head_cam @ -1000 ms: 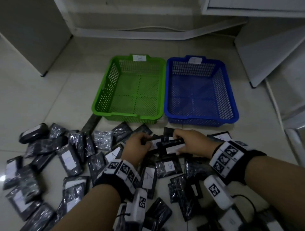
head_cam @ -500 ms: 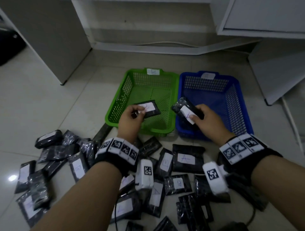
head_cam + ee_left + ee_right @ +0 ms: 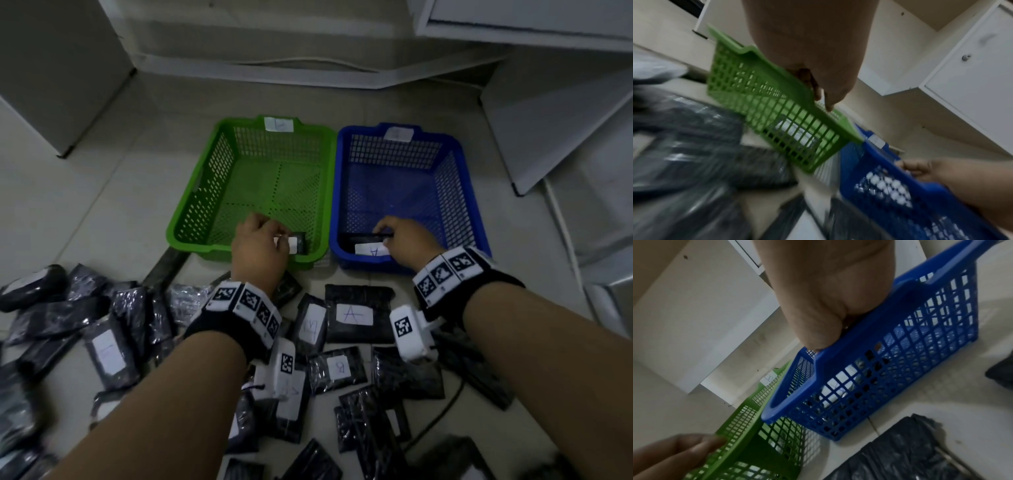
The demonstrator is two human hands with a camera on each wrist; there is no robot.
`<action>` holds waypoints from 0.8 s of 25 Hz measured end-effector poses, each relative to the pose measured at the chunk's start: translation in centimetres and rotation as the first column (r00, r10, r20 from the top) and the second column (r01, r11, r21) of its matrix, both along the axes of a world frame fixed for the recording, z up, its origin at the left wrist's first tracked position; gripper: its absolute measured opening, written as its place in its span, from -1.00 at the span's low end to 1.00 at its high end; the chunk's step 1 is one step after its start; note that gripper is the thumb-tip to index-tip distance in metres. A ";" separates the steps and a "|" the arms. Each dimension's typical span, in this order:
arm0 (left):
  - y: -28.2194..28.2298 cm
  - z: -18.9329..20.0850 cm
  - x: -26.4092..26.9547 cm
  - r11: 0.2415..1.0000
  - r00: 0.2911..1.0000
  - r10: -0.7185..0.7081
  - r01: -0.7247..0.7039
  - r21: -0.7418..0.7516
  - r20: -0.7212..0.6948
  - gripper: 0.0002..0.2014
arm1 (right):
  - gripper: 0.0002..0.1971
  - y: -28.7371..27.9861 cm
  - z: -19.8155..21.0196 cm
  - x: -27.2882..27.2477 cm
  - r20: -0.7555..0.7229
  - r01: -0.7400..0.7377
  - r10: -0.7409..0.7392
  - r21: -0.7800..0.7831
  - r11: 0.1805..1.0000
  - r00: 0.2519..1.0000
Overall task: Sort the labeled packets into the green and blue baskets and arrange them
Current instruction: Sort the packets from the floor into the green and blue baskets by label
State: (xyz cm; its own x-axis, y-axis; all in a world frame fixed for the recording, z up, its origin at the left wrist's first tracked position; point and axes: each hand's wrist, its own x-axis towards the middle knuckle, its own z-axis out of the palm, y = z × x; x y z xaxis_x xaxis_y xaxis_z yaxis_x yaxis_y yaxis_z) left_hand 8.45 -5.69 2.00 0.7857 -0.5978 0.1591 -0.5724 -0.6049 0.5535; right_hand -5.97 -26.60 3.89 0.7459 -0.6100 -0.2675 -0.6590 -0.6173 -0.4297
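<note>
While both arms reach forward over the scattered pile, the left hand (image 3: 258, 245) sits low in the near right corner of the green basket (image 3: 191, 205), fingers curled round a black packet (image 3: 298, 244) with a white label that lies against the near wall. Over to the other side: the right hand (image 3: 409, 240) is down in the near left corner of the blue basket (image 3: 472, 212), fingers pinching the top edge of a black packet marked A (image 3: 368, 248), which stands on its edge against the near wall. Both baskets sit side by side on the pale floor (image 3: 102, 205), touching. Dozens of black packets (image 3: 356, 315) lie spread on the tiles just in front of the baskets, some showing A or B labels.
</note>
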 end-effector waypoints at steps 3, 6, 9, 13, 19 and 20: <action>1.4 -0.8 -1.8 0.995 0.984 -0.082 0.091 -0.052 0.161 -0.87 | -0.59 -0.1 0.3 0.2 -0.299 -0.114 0.096 -0.042 0.993 0.949; 2.9 -1.0 -4.3 0.982 0.974 -0.054 0.091 -0.164 0.220 -0.81 | -0.62 1.4 0.4 -1.0 -0.104 -0.055 0.035 -0.202 0.978 0.994; 4.5 -2.3 -7.0 0.991 0.973 -0.094 0.111 -0.068 0.209 -0.84 | -0.80 5.7 0.8 -3.7 0.435 -0.046 0.166 -0.272 0.961 0.885; 5.9 -4.1 -9.5 0.911 0.981 -0.179 0.194 0.365 -0.074 -0.56 | -0.74 9.2 -1.4 -5.6 0.194 -0.280 0.287 -0.063 0.958 0.938; 4.9 -4.0 -9.8 0.851 0.986 -0.112 0.159 0.500 -0.123 -0.22 | -0.06 8.7 -3.6 -4.8 -0.265 -0.345 0.292 -0.180 0.921 0.919; 4.8 -4.3 -9.5 0.866 0.983 -0.063 0.139 0.480 -0.171 -0.25 | -0.06 8.7 -3.6 -4.6 -0.295 -0.327 0.266 -0.179 0.928 0.918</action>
State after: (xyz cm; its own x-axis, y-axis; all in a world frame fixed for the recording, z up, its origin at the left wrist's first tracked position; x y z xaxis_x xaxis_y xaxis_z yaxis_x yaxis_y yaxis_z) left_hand -1.07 -0.87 -2.30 0.7082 -0.6462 -0.2845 -0.5817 -0.7624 0.2836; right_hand -10.58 -17.94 0.32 0.8233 -0.4374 -0.3616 -0.5003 -0.8603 -0.0984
